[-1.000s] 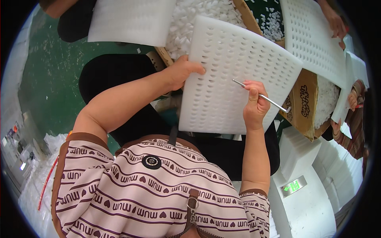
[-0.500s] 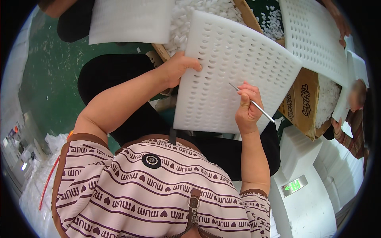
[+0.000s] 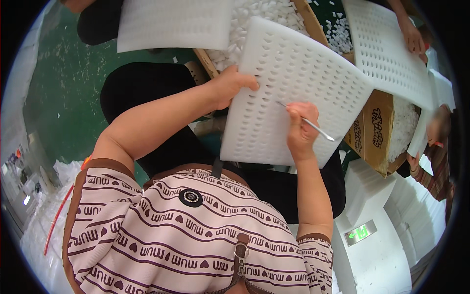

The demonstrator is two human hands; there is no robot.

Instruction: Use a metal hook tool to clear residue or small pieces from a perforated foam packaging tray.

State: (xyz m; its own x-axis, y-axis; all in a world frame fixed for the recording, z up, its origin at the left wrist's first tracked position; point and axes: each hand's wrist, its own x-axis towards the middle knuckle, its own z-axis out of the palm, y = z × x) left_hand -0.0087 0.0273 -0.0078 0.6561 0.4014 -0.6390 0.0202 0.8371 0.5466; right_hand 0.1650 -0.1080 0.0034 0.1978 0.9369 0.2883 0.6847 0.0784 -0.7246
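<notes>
A white foam sheet [image 3: 267, 132] with rows of half-moon cuts lies tilted across my lap. My left hand [image 3: 230, 87] grips its left edge, thumb on the top face and the other fingers hidden behind. Over the sheet's lower right part, my right hand [image 3: 302, 130] is closed round a thin metal hand tool [image 3: 318, 129] with a slim pointed tip and a flattened far end. The tip is at the cuts near the sheet's middle; whether it touches the foam I cannot tell.
A cardboard box [image 3: 313, 22] full of small white foam pieces [image 3: 240, 29] stands beyond the sheet. Another carton [image 3: 377, 127] stands at the right. Co-workers' similar sheets [image 3: 171, 24] are at the far left and far right, one under a co-worker's hand [image 3: 412, 39]. Foam bits litter the green floor [image 3: 68, 98].
The tool and my right hand have shifted slightly up and left over the sheet. The sheet and my left hand appear a little further right. The co-worker's hand at far right has moved.
</notes>
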